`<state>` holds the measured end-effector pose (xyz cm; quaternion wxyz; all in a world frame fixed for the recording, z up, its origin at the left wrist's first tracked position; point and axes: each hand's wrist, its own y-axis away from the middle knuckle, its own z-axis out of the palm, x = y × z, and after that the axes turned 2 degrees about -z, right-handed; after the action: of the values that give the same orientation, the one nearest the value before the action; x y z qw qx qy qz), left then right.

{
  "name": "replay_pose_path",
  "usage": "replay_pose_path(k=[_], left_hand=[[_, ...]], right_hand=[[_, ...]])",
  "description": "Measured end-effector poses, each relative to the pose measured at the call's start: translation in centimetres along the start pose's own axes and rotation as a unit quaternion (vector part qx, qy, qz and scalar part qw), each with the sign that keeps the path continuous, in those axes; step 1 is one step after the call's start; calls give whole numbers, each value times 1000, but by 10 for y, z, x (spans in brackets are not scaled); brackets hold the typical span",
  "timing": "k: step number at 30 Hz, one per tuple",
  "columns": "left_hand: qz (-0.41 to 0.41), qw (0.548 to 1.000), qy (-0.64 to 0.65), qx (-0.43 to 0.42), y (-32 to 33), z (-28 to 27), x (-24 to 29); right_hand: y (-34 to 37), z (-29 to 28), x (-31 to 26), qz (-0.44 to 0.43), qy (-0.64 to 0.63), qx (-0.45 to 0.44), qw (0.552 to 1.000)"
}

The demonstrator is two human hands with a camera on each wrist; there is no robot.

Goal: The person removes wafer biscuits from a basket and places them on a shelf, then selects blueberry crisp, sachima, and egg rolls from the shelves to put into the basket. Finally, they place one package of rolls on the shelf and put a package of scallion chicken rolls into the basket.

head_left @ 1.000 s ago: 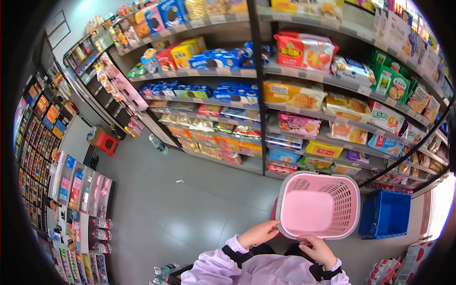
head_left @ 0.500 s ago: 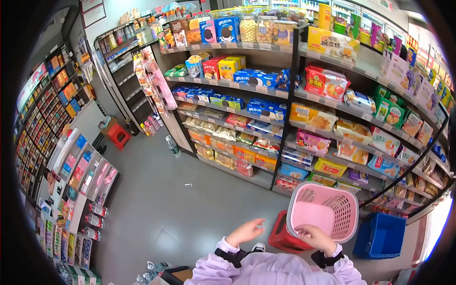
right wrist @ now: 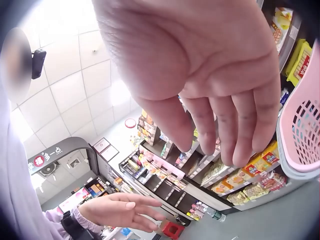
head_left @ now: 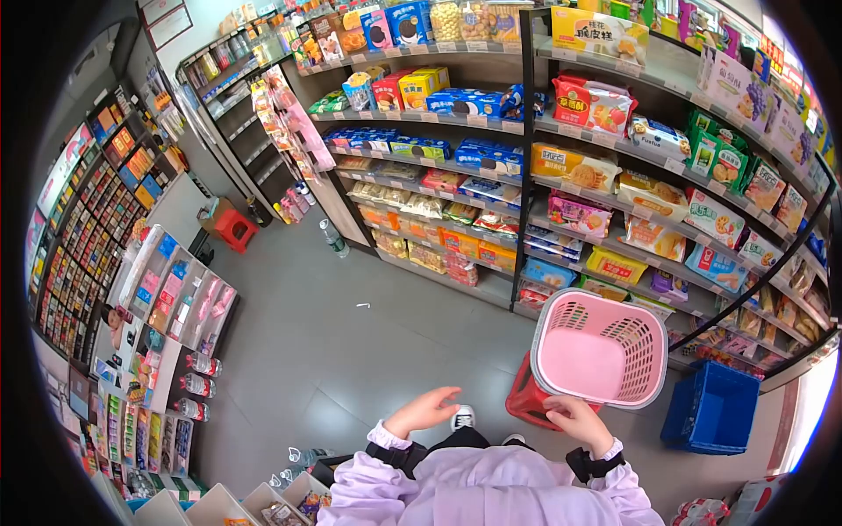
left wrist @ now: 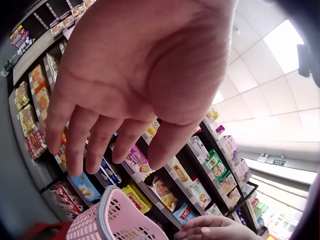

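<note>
A pink shopping basket [head_left: 574, 355] with a grey rim sits on a red stool [head_left: 529, 399] in the head view. My left hand [head_left: 423, 412] hovers to the left of the basket, over the floor, with nothing in it. My right hand [head_left: 579, 422] is at the near side of the basket, overlapping its lower rim in the head view. In the left wrist view the left palm [left wrist: 145, 65] faces the camera with its fingers extended. The right palm [right wrist: 205, 60] shows the same way in the right wrist view, its fingers also loosely straight and holding nothing.
Shelves [head_left: 491, 210] of packaged biscuits and snacks curve along the far side. A blue crate [head_left: 712, 408] stands on the floor right of the basket. At left is a counter [head_left: 189, 298] with bottles beside it. Grey floor [head_left: 324, 359] lies between, and snack bins [head_left: 219, 507] stand at lower left.
The left hand has come away from the basket's rim, moving left. The right hand has drawn back slightly from the rim. The head view has shifted, bringing the red stool and lower-left bins into sight.
</note>
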<state>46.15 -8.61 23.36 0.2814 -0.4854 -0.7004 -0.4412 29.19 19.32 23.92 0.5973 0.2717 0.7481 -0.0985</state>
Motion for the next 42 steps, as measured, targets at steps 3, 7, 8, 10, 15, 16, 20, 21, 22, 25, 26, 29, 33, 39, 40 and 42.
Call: replay_pose_path(k=[3, 7, 8, 10, 15, 16, 20, 21, 22, 25, 26, 29, 33, 39, 40, 42], left_hand=[[-28, 998, 47, 23, 10, -13, -18], [-31, 995, 80, 56, 18, -42, -52], [-31, 993, 93, 63, 19, -53, -65], [-31, 990, 114, 82, 26, -79, -88], [-46, 980, 121, 150, 59, -149, -171], [-63, 978, 112, 164, 67, -162, -198], [-123, 963, 107, 216, 103, -226, -219], [-124, 957, 122, 231, 111, -236, -228], [-120, 951, 136, 250, 116, -246, -237], [-131, 938, 179, 269, 113, -268, -267], [-133, 938, 180, 266, 107, -274, -274], [-139, 936, 198, 256, 85, -296, -280], [-150, 942, 208, 214, 31, -334, -276], [-161, 947, 185, 209, -50, -405, -302], [-167, 944, 192, 208, -63, -418, -308], [-168, 944, 182, 219, -91, -446, -321]], right_hand=[[-7, 13, -8, -10, 18, -1, 1000], [-33, 34, -24, -6, 66, -26, 997], [-42, 44, -28, -10, 65, -17, 998], [-66, 64, -34, -12, 65, -27, 997], [-153, 131, -30, -30, 81, -50, 995], [-171, 143, -47, -65, 110, -55, 990], [-237, 186, -89, -92, 164, -105, 976], [-250, 195, -94, -106, 160, -105, 976], [-261, 202, -103, -77, 149, -122, 978], [-299, 217, -113, -70, 173, -143, 972], [-310, 220, -113, -75, 189, -152, 967], [-348, 225, -120, -69, 199, -186, 960], [-409, 226, -109, -46, 193, -204, 959], [-533, 221, -86, -51, 180, -213, 959], [-554, 220, -89, -45, 184, -215, 958], [-599, 218, -94, -60, 208, -224, 950]])
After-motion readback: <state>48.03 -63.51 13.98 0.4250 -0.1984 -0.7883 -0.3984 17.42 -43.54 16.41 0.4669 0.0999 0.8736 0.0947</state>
